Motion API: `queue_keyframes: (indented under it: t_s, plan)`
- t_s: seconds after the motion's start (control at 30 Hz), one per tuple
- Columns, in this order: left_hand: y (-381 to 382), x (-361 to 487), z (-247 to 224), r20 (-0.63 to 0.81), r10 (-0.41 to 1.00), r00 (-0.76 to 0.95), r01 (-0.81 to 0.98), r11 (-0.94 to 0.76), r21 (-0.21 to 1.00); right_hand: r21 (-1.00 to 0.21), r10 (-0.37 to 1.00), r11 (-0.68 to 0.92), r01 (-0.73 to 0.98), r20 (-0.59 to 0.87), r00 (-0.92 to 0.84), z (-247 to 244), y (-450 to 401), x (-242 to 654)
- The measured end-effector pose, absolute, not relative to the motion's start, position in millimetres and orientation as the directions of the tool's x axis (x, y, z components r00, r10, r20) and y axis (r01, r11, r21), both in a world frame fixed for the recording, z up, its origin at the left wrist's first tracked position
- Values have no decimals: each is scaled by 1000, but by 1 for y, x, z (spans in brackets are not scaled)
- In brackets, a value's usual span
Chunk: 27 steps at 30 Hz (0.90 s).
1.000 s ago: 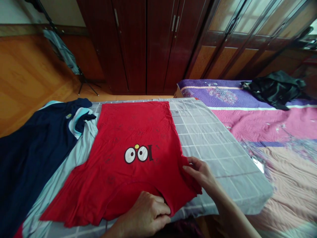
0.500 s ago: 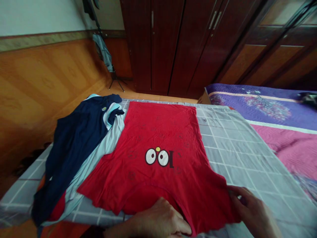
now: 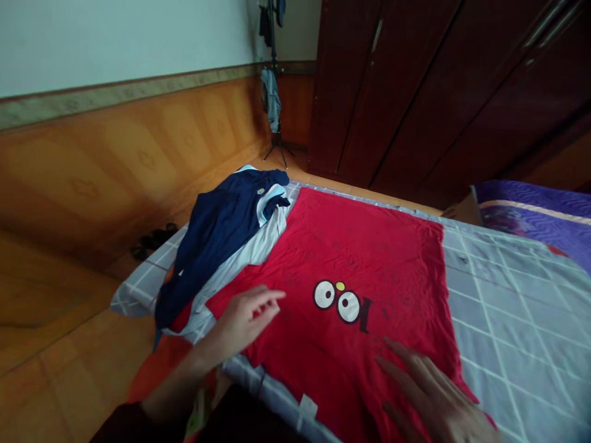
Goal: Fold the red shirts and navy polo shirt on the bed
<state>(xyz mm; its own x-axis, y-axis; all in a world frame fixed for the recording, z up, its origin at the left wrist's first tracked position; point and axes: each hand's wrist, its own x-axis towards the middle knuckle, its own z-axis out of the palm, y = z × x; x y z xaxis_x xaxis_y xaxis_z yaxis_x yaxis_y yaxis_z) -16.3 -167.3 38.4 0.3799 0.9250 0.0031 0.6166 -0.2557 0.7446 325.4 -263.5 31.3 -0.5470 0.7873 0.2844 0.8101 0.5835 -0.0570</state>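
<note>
As the half-open left hand [image 3: 242, 320] and splayed right hand [image 3: 436, 400] hold nothing, a careless drag could rumple the shirt [image 3: 364, 237].

Two hands [image 3: 242, 320] [image 3: 431, 397], one shirt [image 3: 369, 246] (red)

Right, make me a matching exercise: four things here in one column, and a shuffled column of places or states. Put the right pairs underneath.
Things
1. red shirt
2. navy top
3. left hand
4. coat rack

Places and states
A. standing in the corner beside the wardrobe
B. between the navy top and the printed eyes
C. spread out, print facing up
D. rumpled, with a pale-trimmed collar

Pairs: 1-C, 2-D, 3-B, 4-A
</note>
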Motion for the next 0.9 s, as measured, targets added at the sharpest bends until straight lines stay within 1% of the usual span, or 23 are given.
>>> queue_keyframes:
  t_s: [0.03,0.07,0.13,0.17,0.2,0.23,0.27,0.3,0.4,0.47,0.53,0.6,0.67,0.73,0.8,0.83,0.9]
  plan:
    - [-160,-34,35,52,963,265,725,-234,648,-83,758,633,770,267,-595,39,-256,318]
    - [-155,-50,30,87,979,182,826,-200,527,-119,727,680,724,242,-643,45,-249,309]
    - [-148,-73,18,102,991,82,949,-109,298,-193,658,753,630,192,-728,53,-233,283]
    - [-146,-81,12,92,994,55,974,-74,215,-220,629,775,593,170,-759,54,-225,266]
    - [-146,-85,7,79,996,40,985,-53,167,-232,607,790,567,170,-777,51,-218,246]
    - [-146,-87,4,66,997,38,988,-48,148,-233,592,802,550,191,-783,46,-211,226]
    - [-147,-87,2,59,997,45,987,-53,152,-242,583,809,535,218,-783,40,-206,205]
    - [-147,-86,1,60,997,55,984,-64,167,-247,560,822,514,182,-808,32,-201,184]
    - [-147,-82,3,85,993,84,966,-102,238,-246,458,875,416,143,-878,9,-193,136]
    - [-147,-82,6,96,992,80,953,-104,285,-218,416,897,385,119,-901,-3,-191,117]
    - [-149,-83,10,77,995,57,942,-80,327,-183,408,904,385,111,-906,-11,-190,109]
    - [-152,-84,13,37,998,44,935,-54,352,-188,420,901,391,148,-895,-17,-187,109]
    - [-154,-85,14,-16,999,51,932,-42,360,-269,460,875,402,204,-864,-20,-184,114]
    - [-154,-88,14,-71,995,63,930,-33,366,-393,516,826,404,239,-823,-20,-180,119]
    - [-152,-94,14,-94,995,33,923,6,386,-501,553,777,380,256,-793,-18,-177,123]
    - [-151,-98,15,-92,996,4,918,33,395,-535,554,765,359,263,-789,-18,-176,124]
    - [-147,-107,16,-87,995,-45,918,76,389,-560,533,764,320,269,-802,-17,-175,125]
